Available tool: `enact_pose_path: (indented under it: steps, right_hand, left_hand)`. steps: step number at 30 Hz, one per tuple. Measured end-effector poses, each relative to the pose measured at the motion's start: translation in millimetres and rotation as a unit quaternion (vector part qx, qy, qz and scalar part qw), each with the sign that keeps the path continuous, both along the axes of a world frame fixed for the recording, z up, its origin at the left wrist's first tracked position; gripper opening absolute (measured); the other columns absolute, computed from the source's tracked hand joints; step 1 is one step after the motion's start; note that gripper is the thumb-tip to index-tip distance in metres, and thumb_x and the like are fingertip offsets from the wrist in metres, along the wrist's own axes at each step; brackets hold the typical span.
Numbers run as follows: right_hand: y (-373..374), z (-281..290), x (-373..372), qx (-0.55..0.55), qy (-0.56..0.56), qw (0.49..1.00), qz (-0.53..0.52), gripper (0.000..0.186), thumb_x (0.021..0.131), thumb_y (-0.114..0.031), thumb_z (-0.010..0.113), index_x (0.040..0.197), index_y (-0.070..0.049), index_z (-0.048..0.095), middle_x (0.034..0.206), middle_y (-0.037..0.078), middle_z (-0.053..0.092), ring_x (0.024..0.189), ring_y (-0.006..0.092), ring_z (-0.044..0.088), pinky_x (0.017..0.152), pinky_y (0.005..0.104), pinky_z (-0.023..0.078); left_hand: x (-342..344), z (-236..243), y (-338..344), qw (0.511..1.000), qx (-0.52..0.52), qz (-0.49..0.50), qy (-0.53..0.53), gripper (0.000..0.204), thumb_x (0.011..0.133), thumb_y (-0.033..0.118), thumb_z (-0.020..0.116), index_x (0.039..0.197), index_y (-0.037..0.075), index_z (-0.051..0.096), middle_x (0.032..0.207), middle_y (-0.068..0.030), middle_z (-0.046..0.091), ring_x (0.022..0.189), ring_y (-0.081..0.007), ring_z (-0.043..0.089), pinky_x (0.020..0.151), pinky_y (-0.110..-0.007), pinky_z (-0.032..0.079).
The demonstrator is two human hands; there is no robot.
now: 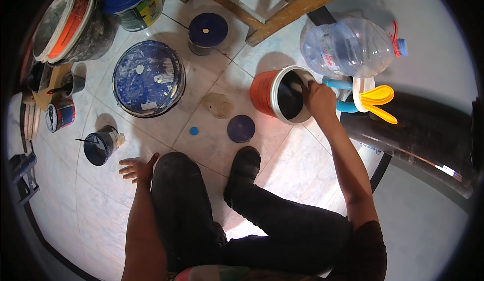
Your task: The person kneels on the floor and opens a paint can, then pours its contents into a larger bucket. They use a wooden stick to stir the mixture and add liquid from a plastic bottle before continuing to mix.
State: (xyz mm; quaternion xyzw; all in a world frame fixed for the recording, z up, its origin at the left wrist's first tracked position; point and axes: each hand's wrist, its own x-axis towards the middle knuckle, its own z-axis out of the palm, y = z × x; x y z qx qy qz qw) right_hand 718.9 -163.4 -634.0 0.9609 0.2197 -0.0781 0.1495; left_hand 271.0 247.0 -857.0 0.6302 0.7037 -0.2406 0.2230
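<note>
My left hand [137, 169] hangs open beside my left knee, fingers spread and holding nothing. Nearest to it stands a small dark paint pot [99, 147] with a thin stick across its mouth. On the right, my right hand [320, 99] is closed at the rim of an orange bucket [262, 95] with a pale rim and dark contents. Its fingertips reach over the bucket's mouth; what they grip is hidden. Between the hands are a cloudy, pale container [219, 105], a dark round lid [241, 129] and a small blue cap [194, 131].
A large paint-smeared blue-lidded bucket [148, 78] and a smaller blue-lidded tub [207, 30] stand ahead. More buckets [75, 26] crowd the far left. A big clear plastic bottle [348, 48] lies at right, near yellow-handled tools [377, 95] and a shiny black cylinder [413, 130]. Wooden furniture [282, 16] stands behind.
</note>
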Motion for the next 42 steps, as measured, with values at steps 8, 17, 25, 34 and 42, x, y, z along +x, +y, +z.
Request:
enact_pose_path:
  steps: [8,17,25,34,42]
  right_hand:
    - [25.8,1.8,2.5,0.172,0.087,0.981,-0.016,0.036,0.095,-0.036,0.073,0.096,-0.001,0.076,0.08,0.027,0.073,0.08,0.0458,0.075,0.074,0.0536,0.061]
    - [11.2,3.1,-20.2,0.132,0.188,0.973,0.011,0.033,0.096,-0.037,0.073,0.1,-0.004,0.077,0.089,0.026,0.075,0.089,0.0464,0.074,0.081,0.0553,0.06]
    - [-17.5,-0.1,-25.9,0.003,0.063,0.997,-0.035,0.033,0.097,-0.035,0.073,0.089,-0.003,0.076,0.081,0.025,0.073,0.081,0.0447,0.074,0.073,0.0535,0.058]
    - [0.9,18.1,-4.4,0.017,0.025,0.999,-0.026,0.031,0.097,-0.034,0.071,0.099,-0.003,0.076,0.095,0.019,0.079,0.091,0.0374,0.078,0.084,0.0502,0.062]
    - [-2.1,-7.2,-2.0,0.075,0.211,0.973,-0.06,0.042,0.089,-0.042,0.078,0.112,-0.007,0.076,0.105,0.024,0.077,0.103,0.042,0.075,0.087,0.0517,0.061]
  left_hand:
    - [7.7,7.8,-3.1,1.0,-0.01,-0.001,0.003,0.18,0.054,0.082,0.092,0.165,0.004,-0.027,0.167,-0.0445,-0.022,0.156,-0.0648,-0.016,0.121,-0.078,0.013]
    - [3.2,4.2,-2.6,1.0,-0.008,-0.019,0.021,0.181,0.053,0.085,0.09,0.165,0.004,-0.026,0.167,-0.045,-0.021,0.156,-0.0647,-0.013,0.121,-0.078,0.014]
    - [-8.5,-10.9,4.1,0.999,0.016,-0.029,0.027,0.18,0.051,0.092,0.085,0.166,0.005,-0.023,0.168,-0.0457,-0.014,0.156,-0.0669,-0.009,0.116,-0.084,0.014]
    - [10.5,0.5,-2.2,0.999,0.0,-0.028,0.029,0.179,0.053,0.094,0.082,0.166,0.003,-0.022,0.168,-0.0449,-0.018,0.156,-0.0672,-0.009,0.114,-0.084,0.02]
    - [9.1,6.0,-5.3,0.998,-0.007,-0.033,0.044,0.179,0.052,0.093,0.083,0.166,0.004,-0.023,0.168,-0.0457,-0.015,0.155,-0.068,-0.006,0.116,-0.083,0.021]
